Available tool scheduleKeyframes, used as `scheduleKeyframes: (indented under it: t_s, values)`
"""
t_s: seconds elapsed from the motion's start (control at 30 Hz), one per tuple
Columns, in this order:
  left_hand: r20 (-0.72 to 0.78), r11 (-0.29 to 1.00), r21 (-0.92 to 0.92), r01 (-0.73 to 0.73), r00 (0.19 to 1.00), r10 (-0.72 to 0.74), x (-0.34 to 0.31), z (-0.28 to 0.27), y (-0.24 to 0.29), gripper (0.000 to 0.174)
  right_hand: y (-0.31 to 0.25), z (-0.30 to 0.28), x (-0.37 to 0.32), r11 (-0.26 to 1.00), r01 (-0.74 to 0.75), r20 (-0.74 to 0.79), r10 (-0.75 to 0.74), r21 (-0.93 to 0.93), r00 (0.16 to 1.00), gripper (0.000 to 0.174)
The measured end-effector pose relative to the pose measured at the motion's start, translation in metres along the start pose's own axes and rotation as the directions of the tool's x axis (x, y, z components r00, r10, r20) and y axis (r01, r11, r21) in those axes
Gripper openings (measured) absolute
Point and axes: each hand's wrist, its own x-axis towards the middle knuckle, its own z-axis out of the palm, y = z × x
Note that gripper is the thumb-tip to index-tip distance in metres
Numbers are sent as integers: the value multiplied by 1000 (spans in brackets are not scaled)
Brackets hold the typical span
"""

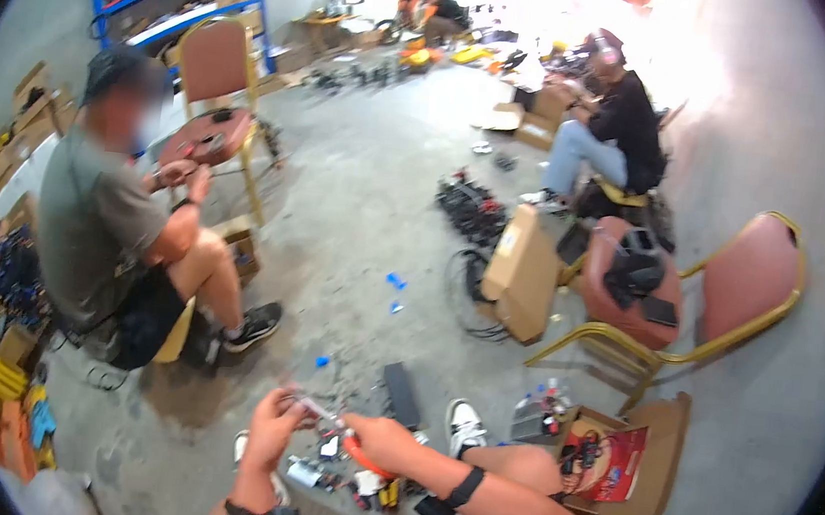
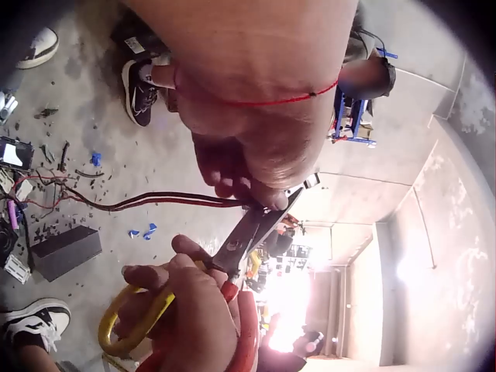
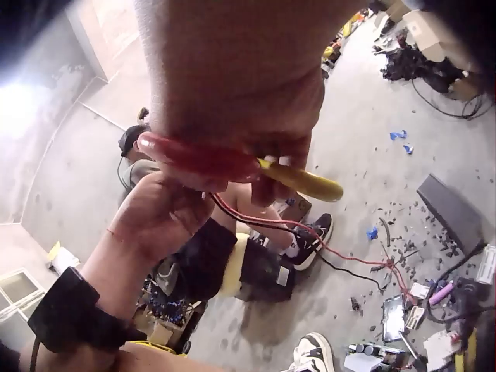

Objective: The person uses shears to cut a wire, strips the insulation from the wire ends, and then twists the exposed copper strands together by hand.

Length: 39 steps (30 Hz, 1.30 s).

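Observation:
My left hand (image 2: 256,155) pinches a red and black wire pair (image 2: 147,200) and a small connector end at the fingertips. In my right hand (image 2: 194,310) are scissors with red and yellow handles (image 2: 112,325); their metal blades (image 2: 246,236) reach up to the left fingertips, beside the wires. In the right wrist view the right hand (image 3: 263,147) curls round the handles, close to the left hand (image 3: 167,213), and the wires (image 3: 310,232) trail down toward the floor. The head view shows both hands, left (image 1: 272,424) and right (image 1: 383,443), nearly together above scattered parts.
Parts and tools (image 1: 363,489) lie on the floor below the hands, near a dark box (image 1: 402,395). At right are an open carton (image 1: 656,474) and a chair (image 1: 747,283). One person (image 1: 116,206) sits at left, another (image 1: 622,129) at back right.

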Motion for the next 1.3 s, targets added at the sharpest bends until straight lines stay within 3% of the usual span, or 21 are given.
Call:
scheduleKeyframes:
  t_s: [0.07,0.1,0.17,0.2,0.37,0.57,0.63,0.67,0.83,1.07,1.13,1.17,1.2,1.27,1.3]
  values:
    - [13,996,-84,-41,999,42,-7,2,10,54,-5,-18,0,1000,-16,121,14,11,993,28]
    - [36,993,-87,-78,996,82,-10,-1,13,61,-8,-27,-2,1000,-17,99,16,9,995,28]
    - [83,996,-21,-91,992,93,-11,-6,13,61,-13,-41,-6,996,6,277,-30,89,960,24]
    - [119,995,33,-95,989,90,-12,-8,12,61,-10,-40,-5,996,8,271,-33,94,962,24]
    - [222,999,11,-31,975,28,-16,-12,16,37,8,-29,-3,972,30,328,-108,235,939,25]
    - [60,990,62,-124,991,121,-6,-25,-6,35,16,-50,2,978,9,451,-105,209,886,45]
    - [88,991,-12,-132,987,132,-8,-17,6,29,10,-56,3,948,-189,566,12,256,825,44]
    - [58,993,-10,-114,992,115,-11,-17,9,29,3,-61,1,933,-172,530,-23,316,848,41]
    - [76,986,-95,-136,987,144,-10,-17,16,22,-9,-61,4,858,-342,536,96,382,839,43]
    - [85,984,-60,-168,981,173,-11,-10,10,27,-15,-50,6,880,-259,490,34,398,871,43]
    - [73,954,32,-297,953,294,-8,-12,9,26,-17,-48,7,869,-292,499,62,398,864,44]
    - [64,850,254,-462,885,462,-6,-11,7,23,-14,-42,7,826,-344,486,98,447,868,45]
    - [70,849,257,-462,885,461,-7,-11,8,23,-11,-35,6,823,-343,482,98,452,871,45]
    - [38,828,374,-419,898,438,-13,-9,9,23,-6,-20,8,929,-164,104,137,331,985,49]
    - [43,828,373,-418,900,435,-14,-7,10,23,-1,-10,11,928,-168,101,142,333,985,49]
